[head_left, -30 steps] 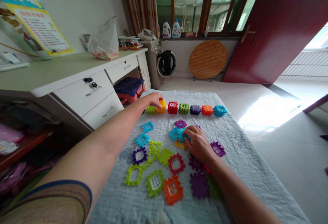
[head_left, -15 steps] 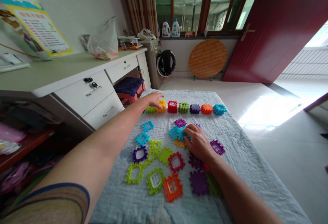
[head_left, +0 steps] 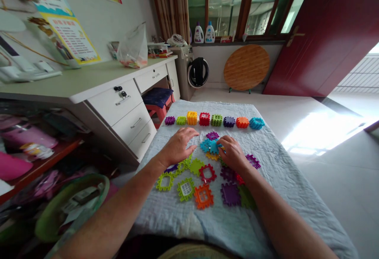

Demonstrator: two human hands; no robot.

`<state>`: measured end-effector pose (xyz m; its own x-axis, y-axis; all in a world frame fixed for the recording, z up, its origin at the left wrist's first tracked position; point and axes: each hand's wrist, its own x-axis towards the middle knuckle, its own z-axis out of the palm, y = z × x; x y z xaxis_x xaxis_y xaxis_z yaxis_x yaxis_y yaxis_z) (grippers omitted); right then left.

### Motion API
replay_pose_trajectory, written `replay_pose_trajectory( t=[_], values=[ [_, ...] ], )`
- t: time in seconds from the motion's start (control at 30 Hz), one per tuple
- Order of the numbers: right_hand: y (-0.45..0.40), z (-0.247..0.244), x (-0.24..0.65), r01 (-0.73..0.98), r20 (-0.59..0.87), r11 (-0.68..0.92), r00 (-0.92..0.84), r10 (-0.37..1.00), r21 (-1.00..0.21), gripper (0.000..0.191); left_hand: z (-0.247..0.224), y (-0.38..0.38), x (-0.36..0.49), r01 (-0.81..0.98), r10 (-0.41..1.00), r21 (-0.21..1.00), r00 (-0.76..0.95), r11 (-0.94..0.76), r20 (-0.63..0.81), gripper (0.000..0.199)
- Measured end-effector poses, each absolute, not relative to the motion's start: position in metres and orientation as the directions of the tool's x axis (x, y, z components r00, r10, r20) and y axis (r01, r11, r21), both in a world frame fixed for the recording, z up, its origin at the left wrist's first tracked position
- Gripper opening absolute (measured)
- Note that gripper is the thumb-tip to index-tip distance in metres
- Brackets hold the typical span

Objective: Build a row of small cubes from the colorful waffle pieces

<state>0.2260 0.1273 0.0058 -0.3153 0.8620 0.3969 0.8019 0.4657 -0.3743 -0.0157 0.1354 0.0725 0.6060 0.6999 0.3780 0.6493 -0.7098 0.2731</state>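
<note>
My left hand (head_left: pixel 179 147) hovers over the left side of the loose pieces, thumb and fingers apart, holding nothing. My right hand (head_left: pixel 232 151) pinches a light blue notched building tile (head_left: pixel 213 147) near the middle of the cloth. Just beyond it lies a purple tile (head_left: pixel 212 135), and a yellow tile (head_left: pixel 212 156) shows below. Nearer me are a red frame tile (head_left: pixel 207 166), an orange window tile (head_left: pixel 203 203), a green window tile (head_left: pixel 186 196) and a purple solid tile (head_left: pixel 230 200). Tiles under both hands are partly hidden.
Along the far side runs a row of coloured tile stacks, including yellow (head_left: pixel 192 118), red (head_left: pixel 204 119) and blue (head_left: pixel 256 123). They rest on a pale blue cloth (head_left: pixel 284 196). A white desk (head_left: pixel 97 78) and a stool (head_left: pixel 158 97) stand to the left.
My left hand has come back from the yellow stack toward me, uncovering the row's left end with its purple and green stacks. My right hand stays at the blue tile. The view has shifted slightly.
</note>
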Motion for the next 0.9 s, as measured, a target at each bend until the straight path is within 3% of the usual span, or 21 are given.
replay_pose_trajectory(
  t=[0.37, 0.67, 0.77, 0.9],
  values=[
    [0.129, 0.003, 0.226, 0.824, 0.371, 0.452, -0.324, 0.87, -0.341, 0.02, 0.019, 0.109, -0.017, 0.657, 0.782, 0.43, 0.469, -0.619, 0.41, 0.028],
    [0.124, 0.008, 0.223, 0.804, 0.433, 0.504, -0.35, 0.831, -0.317, 0.025, 0.019, 0.114, -0.036, 0.668, 0.841, 0.535, 0.285, -0.518, 0.459, 0.021],
    [0.114, 0.02, 0.215, 0.755, 0.484, 0.594, -0.425, 0.765, -0.277, 0.025, 0.019, 0.117, -0.041, 0.673, 0.864, 0.575, 0.205, -0.465, 0.459, 0.019],
    [0.097, 0.035, 0.193, 0.635, 0.4, 0.738, -0.629, 0.666, -0.23, 0.023, 0.017, 0.121, -0.048, 0.665, 0.875, 0.61, 0.142, -0.43, 0.462, 0.018]
  ],
)
